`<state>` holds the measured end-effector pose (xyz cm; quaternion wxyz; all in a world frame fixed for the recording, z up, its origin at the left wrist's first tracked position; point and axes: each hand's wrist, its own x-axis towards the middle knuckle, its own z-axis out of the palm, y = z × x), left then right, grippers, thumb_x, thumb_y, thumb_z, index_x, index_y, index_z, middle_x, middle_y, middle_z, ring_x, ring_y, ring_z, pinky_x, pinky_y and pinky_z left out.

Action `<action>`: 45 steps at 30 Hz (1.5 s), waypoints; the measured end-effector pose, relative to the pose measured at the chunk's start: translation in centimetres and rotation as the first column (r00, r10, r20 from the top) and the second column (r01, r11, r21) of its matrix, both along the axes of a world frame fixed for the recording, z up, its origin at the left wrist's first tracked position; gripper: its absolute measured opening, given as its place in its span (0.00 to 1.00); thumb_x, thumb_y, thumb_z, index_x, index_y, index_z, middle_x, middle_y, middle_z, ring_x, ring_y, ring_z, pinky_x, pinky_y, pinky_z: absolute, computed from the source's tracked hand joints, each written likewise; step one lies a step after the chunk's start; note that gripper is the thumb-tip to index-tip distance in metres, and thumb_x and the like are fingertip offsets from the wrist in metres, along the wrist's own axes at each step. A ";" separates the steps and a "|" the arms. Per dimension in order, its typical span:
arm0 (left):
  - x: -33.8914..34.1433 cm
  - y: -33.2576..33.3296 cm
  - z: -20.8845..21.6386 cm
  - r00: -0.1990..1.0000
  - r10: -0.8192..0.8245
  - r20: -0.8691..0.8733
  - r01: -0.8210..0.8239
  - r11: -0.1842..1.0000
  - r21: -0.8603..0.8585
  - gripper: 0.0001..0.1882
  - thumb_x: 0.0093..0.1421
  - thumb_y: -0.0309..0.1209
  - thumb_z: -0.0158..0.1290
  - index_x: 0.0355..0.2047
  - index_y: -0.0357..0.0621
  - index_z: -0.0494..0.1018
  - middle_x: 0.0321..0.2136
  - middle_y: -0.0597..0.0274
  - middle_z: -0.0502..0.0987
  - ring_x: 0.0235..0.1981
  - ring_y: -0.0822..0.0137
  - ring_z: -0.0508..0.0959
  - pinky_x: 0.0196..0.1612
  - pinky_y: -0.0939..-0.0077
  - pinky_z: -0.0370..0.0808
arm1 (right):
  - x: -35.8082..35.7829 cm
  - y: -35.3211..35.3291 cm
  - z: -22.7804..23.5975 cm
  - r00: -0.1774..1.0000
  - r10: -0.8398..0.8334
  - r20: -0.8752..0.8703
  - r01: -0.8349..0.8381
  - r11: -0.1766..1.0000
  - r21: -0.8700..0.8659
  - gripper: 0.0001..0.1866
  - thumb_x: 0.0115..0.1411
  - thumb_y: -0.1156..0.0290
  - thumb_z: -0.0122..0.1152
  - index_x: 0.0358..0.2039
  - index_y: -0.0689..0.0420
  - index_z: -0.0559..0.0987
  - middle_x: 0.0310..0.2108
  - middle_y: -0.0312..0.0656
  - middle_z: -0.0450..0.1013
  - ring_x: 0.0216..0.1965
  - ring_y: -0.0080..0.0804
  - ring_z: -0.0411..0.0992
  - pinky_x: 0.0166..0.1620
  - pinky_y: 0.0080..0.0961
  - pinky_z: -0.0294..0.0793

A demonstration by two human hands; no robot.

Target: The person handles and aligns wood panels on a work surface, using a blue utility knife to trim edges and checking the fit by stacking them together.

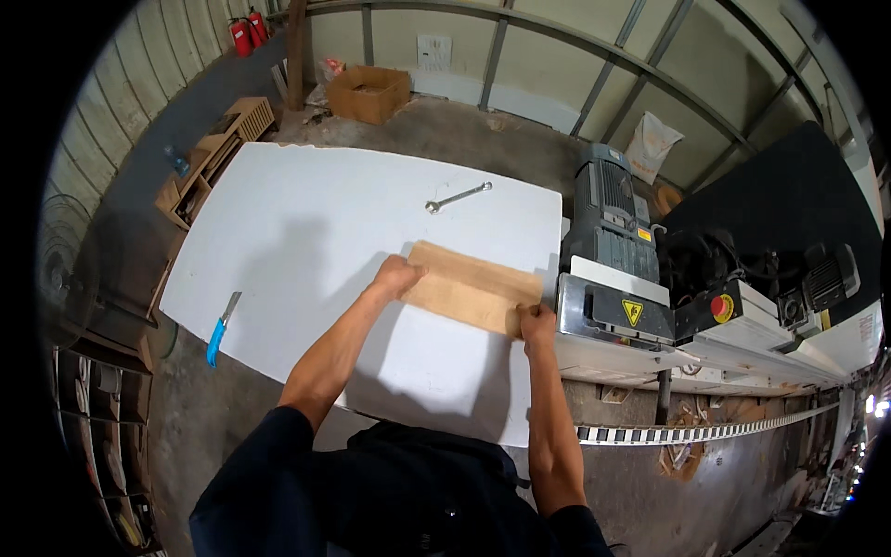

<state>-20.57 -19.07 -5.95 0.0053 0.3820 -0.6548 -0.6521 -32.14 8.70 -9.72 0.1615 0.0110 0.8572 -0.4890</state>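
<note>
A flat, rectangular brown piece that looks like cardboard or thin wood is held over the white tabletop. My left hand grips its left end, the fingers partly hidden beneath. At the lower right corner my right hand pinches the same piece, thumb on top. Beyond the piece lies a metal combination wrench. Near the table's left edge rests a blue-handled utility knife, its handle sticking out past the edge.
A machine with a grey motor and a red emergency button adjoins the table's right side. On the floor behind stand a cardboard box and a white sack. Shelving is at lower left; fire extinguishers are far left.
</note>
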 end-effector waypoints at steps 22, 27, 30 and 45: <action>15.3 4.5 -2.3 0.821 -0.046 -0.569 -0.143 0.948 -0.284 0.34 0.53 0.23 0.57 0.60 0.39 0.59 0.54 0.56 0.68 0.53 0.66 0.69 0.56 0.75 0.65 | 8.7 5.2 0.5 0.885 0.262 -0.384 -0.411 0.826 -0.385 0.38 0.51 0.80 0.64 0.62 0.56 0.59 0.56 0.43 0.60 0.58 0.35 0.60 0.57 0.26 0.63; 14.9 4.7 -1.5 0.856 -0.023 -0.516 -0.065 0.986 -0.153 0.37 0.56 0.24 0.55 0.64 0.40 0.52 0.56 0.57 0.67 0.56 0.68 0.66 0.60 0.73 0.59 | 9.4 4.6 0.6 0.903 0.323 -0.284 -0.424 0.779 -0.463 0.39 0.58 0.72 0.60 0.65 0.58 0.49 0.63 0.48 0.54 0.63 0.38 0.53 0.63 0.28 0.50; 15.4 4.9 -1.4 0.879 -0.033 -0.475 -0.065 0.980 -0.189 0.36 0.56 0.24 0.54 0.63 0.39 0.53 0.55 0.57 0.68 0.57 0.67 0.65 0.60 0.73 0.59 | 9.5 5.0 0.5 0.901 0.318 -0.294 -0.422 0.802 -0.424 0.37 0.60 0.72 0.57 0.65 0.60 0.50 0.61 0.49 0.57 0.62 0.35 0.56 0.62 0.26 0.53; 16.9 4.1 -1.8 0.854 -0.094 -0.512 -0.036 0.971 -0.237 0.36 0.55 0.22 0.56 0.63 0.40 0.54 0.59 0.57 0.63 0.58 0.68 0.65 0.60 0.72 0.62 | 9.2 5.9 0.6 0.881 0.335 -0.333 -0.454 0.797 -0.398 0.40 0.54 0.83 0.57 0.65 0.61 0.51 0.60 0.47 0.58 0.60 0.35 0.59 0.61 0.27 0.56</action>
